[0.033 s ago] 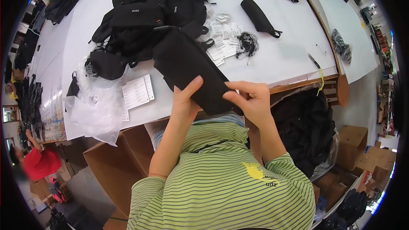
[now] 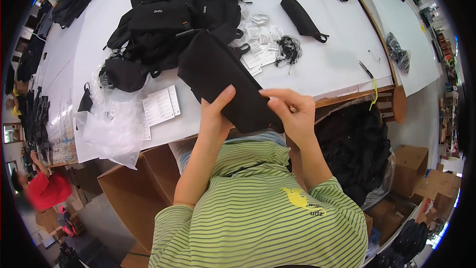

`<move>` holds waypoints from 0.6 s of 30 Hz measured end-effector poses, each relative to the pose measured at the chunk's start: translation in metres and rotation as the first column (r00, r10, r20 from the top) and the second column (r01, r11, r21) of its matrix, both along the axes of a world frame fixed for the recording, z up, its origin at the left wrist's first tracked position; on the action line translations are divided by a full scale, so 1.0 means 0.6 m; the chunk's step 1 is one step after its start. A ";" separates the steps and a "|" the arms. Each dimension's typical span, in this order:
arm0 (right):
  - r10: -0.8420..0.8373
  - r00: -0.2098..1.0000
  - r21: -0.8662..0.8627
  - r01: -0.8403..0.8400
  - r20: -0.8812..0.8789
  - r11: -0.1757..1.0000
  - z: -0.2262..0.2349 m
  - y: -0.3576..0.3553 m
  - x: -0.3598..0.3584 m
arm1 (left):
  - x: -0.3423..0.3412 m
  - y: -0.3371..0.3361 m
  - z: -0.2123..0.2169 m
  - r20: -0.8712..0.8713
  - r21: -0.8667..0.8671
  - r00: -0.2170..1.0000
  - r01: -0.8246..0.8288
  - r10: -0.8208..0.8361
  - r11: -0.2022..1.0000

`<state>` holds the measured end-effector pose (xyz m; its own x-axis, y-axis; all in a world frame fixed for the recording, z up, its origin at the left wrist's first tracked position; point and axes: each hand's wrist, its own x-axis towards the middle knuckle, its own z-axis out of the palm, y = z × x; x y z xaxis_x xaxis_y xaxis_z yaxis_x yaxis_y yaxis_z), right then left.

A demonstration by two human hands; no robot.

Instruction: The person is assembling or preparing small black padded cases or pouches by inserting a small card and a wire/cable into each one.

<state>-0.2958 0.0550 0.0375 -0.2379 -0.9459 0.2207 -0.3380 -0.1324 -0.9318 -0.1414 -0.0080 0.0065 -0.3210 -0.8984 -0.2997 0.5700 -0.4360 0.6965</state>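
A black fabric bag (image 2: 225,77) slants across the table's near edge in front of me, its far end against a pile of black bags (image 2: 173,25). My left hand (image 2: 215,114) grips the bag's near left side, thumb lying on top. At the bag's right edge, my right hand (image 2: 295,111) has thumb and forefinger drawn together on the fabric; what exactly lies between the fingertips is too small to make out. Just beyond the bag are white printed tags (image 2: 258,59) and a bundle of thin black cords (image 2: 288,49).
A narrow black pouch (image 2: 302,19) and small snips (image 2: 366,70) lie on the white table (image 2: 337,54) to the right. Clear plastic bags (image 2: 111,136) and printed cards (image 2: 159,108) are at left. Cardboard boxes (image 2: 144,178) and a heap of black goods (image 2: 352,144) stand below the edge.
My right hand's fingertips have shifted slightly farther along the bag's right edge, away from me. My left hand has stayed in place on the bag.
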 end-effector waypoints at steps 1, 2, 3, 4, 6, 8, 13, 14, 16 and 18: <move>-0.090 0.967 0.029 0.086 0.239 0.996 -0.004 -0.001 0.010 | -0.001 0.001 0.006 -0.008 0.007 0.999 -0.049 0.049 0.999; -0.093 0.966 0.034 0.087 0.241 0.996 -0.012 -0.004 0.014 | 0.001 0.001 0.008 -0.005 0.012 0.999 -0.048 0.048 0.999; -0.146 0.968 0.005 0.148 0.205 0.989 -0.022 -0.010 0.016 | 0.003 0.001 0.010 -0.012 0.035 0.997 -0.074 0.075 0.997; -0.201 0.965 -0.027 0.209 0.170 0.978 -0.028 -0.014 0.019 | 0.003 0.001 0.011 -0.020 0.057 0.995 -0.100 0.101 0.993; -0.233 0.962 -0.028 0.240 0.145 0.970 -0.029 -0.016 0.027 | 0.016 -0.006 0.000 -0.052 0.101 0.996 -0.071 0.077 0.992; -0.192 0.963 0.076 0.181 0.187 0.981 -0.033 -0.021 0.026 | 0.021 -0.007 -0.006 -0.088 0.140 0.995 -0.044 0.057 0.989; 0.023 0.989 -0.057 -0.015 0.143 0.998 -0.044 -0.037 0.005 | 0.023 -0.007 -0.004 0.057 -0.034 0.998 0.030 -0.028 0.999; 0.070 0.989 -0.067 -0.062 0.127 0.996 -0.034 -0.040 0.003 | 0.020 -0.002 0.003 0.060 -0.032 0.993 0.101 -0.099 0.994; -0.018 0.926 -0.136 0.075 0.377 0.988 -0.037 -0.058 0.007 | 0.019 0.008 0.005 0.114 -0.053 0.957 0.273 -0.266 0.961; -0.052 0.926 -0.264 0.160 0.374 0.951 -0.007 -0.070 0.007 | 0.017 0.015 0.012 0.142 -0.033 0.943 0.310 -0.302 0.950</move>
<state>-0.2916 0.0129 0.0336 -0.4468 -0.8203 0.3570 -0.0156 -0.3918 -0.9199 -0.1312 0.0009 0.0137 -0.5435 -0.7792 -0.3123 0.3155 -0.5343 0.7842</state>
